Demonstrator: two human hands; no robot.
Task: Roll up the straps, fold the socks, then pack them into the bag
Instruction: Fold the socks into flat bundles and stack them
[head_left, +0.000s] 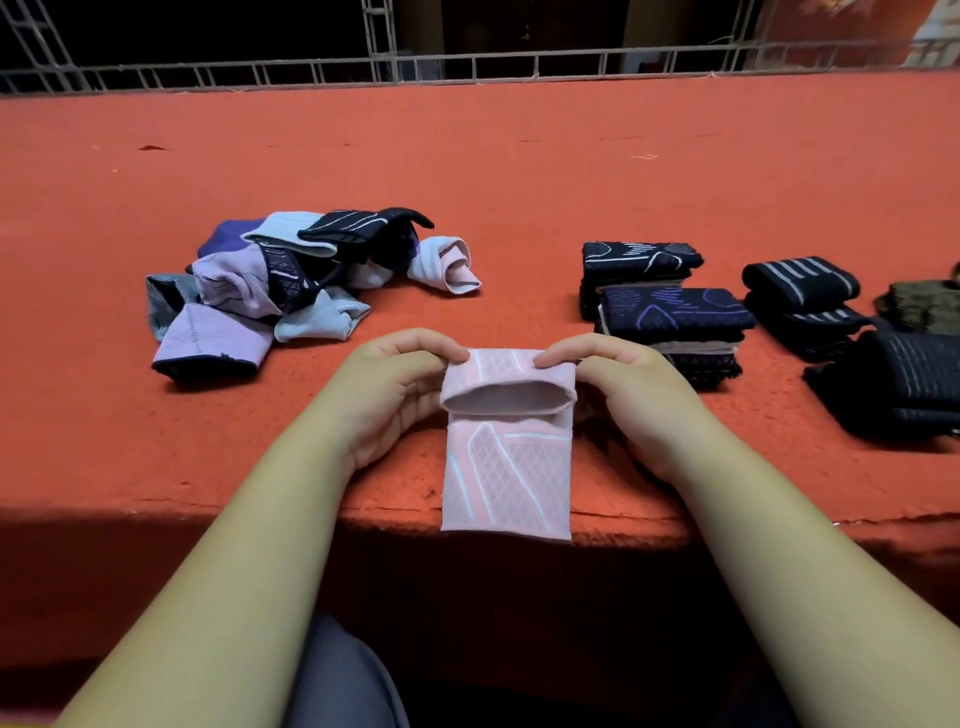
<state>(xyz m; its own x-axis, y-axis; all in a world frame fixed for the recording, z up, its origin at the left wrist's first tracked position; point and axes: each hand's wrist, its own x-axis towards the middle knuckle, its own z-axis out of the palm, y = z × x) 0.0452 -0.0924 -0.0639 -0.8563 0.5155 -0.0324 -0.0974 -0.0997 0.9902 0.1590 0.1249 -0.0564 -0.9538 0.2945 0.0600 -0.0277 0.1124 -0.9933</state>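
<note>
Pink sock (506, 467) lies at bench (519, 182) front edge, top folded over; left hand (400, 395) and right hand (623, 395) pinch the fold's corners. Unfolded sock pile (291, 291) far left, folded stack (670, 312) right, rolled straps (805, 306) beyond.

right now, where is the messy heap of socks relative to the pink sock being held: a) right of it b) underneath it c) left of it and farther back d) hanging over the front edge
c: the sock heap lies left of and beyond the pink sock, while the folded stacks sit on the right
</note>
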